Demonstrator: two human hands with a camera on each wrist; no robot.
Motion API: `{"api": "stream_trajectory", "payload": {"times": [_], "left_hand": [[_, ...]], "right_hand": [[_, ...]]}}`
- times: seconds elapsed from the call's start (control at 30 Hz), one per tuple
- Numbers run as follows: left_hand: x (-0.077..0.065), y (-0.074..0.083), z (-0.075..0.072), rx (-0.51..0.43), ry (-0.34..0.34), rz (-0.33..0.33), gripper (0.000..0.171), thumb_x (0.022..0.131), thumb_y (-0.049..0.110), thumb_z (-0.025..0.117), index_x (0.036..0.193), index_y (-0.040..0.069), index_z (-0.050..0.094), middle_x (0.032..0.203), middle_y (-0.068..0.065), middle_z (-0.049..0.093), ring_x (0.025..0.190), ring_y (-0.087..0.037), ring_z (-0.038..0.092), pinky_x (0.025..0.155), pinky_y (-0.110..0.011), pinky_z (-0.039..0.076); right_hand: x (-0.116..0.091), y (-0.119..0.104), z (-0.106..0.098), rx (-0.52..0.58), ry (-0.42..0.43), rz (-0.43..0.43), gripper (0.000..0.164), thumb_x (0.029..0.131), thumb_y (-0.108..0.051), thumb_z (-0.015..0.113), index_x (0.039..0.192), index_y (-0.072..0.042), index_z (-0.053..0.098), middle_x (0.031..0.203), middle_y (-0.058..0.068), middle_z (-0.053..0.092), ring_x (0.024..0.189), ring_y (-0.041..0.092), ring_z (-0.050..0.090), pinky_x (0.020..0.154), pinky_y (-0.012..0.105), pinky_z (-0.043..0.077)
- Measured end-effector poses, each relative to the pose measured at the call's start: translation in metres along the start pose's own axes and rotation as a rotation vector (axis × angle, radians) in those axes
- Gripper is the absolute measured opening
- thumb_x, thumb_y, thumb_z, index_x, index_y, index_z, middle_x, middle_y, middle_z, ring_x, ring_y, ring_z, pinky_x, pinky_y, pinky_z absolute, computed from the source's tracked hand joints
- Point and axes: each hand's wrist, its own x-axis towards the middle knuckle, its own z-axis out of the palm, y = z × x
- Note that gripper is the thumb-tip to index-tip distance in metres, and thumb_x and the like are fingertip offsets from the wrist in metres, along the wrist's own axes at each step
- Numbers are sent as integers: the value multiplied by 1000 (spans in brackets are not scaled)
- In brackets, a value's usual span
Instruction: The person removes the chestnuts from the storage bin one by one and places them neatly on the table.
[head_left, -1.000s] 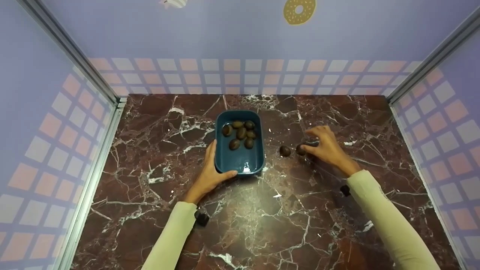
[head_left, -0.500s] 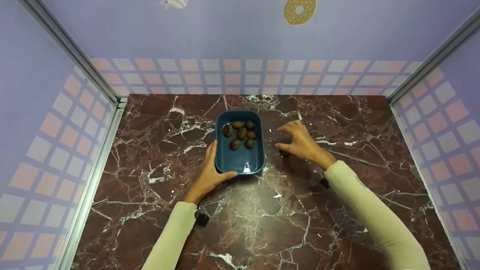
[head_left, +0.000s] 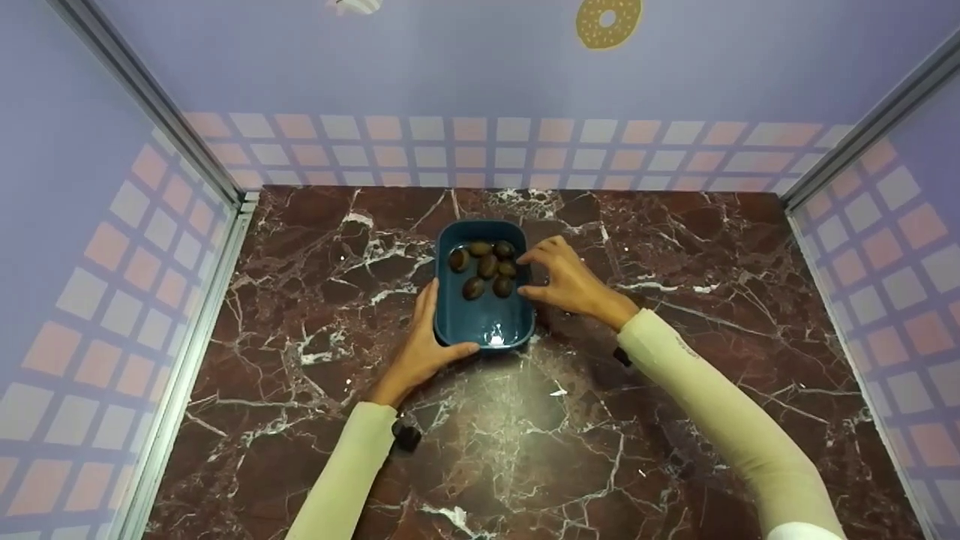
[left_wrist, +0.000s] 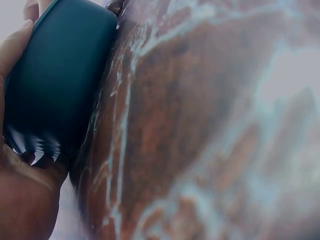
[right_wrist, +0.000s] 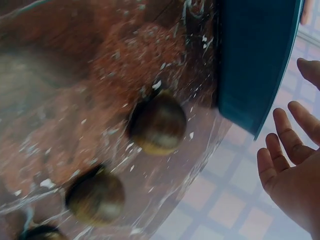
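A dark blue-green rectangular container (head_left: 480, 321) stands near the middle of the marbled table. Inside, toward its far end, lie several shiny brown rounded things (head_left: 487, 266) that look like chestnuts. My left hand (head_left: 420, 354) holds the container's near left corner, fingers along its left side and thumb at the front edge. At the right rim is my right hand (head_left: 568, 281), fingertips over the container's edge. Its fingers are spread, with nothing showing between them in the right wrist view. There, another brown rounded thing (right_wrist: 159, 124) sits on the table; in the head view the hand hides this area.
Two more of the brown rounded things, a fuller one (right_wrist: 97, 196) and one cut off by the frame edge (right_wrist: 42, 232), lie on the table in the right wrist view. Behind the marbled tabletop (head_left: 300, 420) rises a purple wall (head_left: 480, 75) with a checked band; side walls flank it.
My right hand has moved left from beside the brown things on the table to the container's right rim. My left hand and the container stay in place.
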Motion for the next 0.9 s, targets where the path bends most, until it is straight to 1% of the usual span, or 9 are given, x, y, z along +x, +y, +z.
{"api": "stream_trajectory", "payload": {"times": [0.1,0.17,0.27,0.33,0.4,0.5,0.6,0.7,0.9], "left_hand": [[0,0,-2,-4,-12,1,131,71,38,94,164,17,5,168,-14,5,153,-31,9,116,-62,18],[0,2,-3,4,-15,3,131,70,43,93,164,18,4,168,-15,4,152,-30,10,116,-61,19],[0,2,-3,-8,-13,5,131,70,39,94,164,18,6,168,-12,6,151,-29,12,116,-60,19],[1,2,-3,-19,-6,16,130,69,32,95,164,17,8,167,-16,7,151,-32,13,115,-61,19],[1,2,-2,-29,0,23,130,68,26,96,164,16,9,167,-13,8,151,-34,13,115,-62,17],[1,3,-2,-21,2,24,129,68,26,96,164,17,9,167,-12,7,151,-34,12,116,-62,16],[1,3,-3,-9,-8,12,129,70,32,95,164,20,8,167,-13,6,151,-33,12,116,-62,17],[0,2,-3,6,-21,7,130,72,39,93,165,23,4,168,-16,3,152,-32,10,116,-62,18],[-1,0,-2,17,-19,3,131,71,47,91,164,25,2,168,-13,2,153,-30,7,116,-62,18]], "right_hand": [[7,-3,6,28,-27,7,47,84,-26,84,123,-4,70,122,10,63,117,28,46,101,49,40],[11,-5,10,45,-42,0,46,84,-22,84,123,-2,70,124,10,62,118,28,46,102,49,40],[18,-7,15,54,-56,-28,45,84,-19,85,122,0,70,124,10,63,118,29,45,102,48,40],[22,-9,19,45,-68,-53,45,84,-19,85,121,-1,70,124,9,64,118,29,46,102,47,40],[26,-10,23,41,-82,-74,45,82,-16,86,121,-1,70,123,9,65,117,29,46,101,48,40],[32,-11,29,43,-104,-96,45,81,-12,86,121,-2,71,123,9,66,117,30,46,101,50,39],[38,-12,34,48,-118,-99,45,79,-11,87,120,-1,71,122,11,67,116,31,47,100,51,39],[45,-13,37,20,-127,-96,45,79,-14,88,119,-2,72,122,9,69,115,30,48,100,50,39],[55,-14,44,-95,-172,-133,41,79,-22,88,116,-8,75,122,5,69,112,30,49,101,50,37]]}}
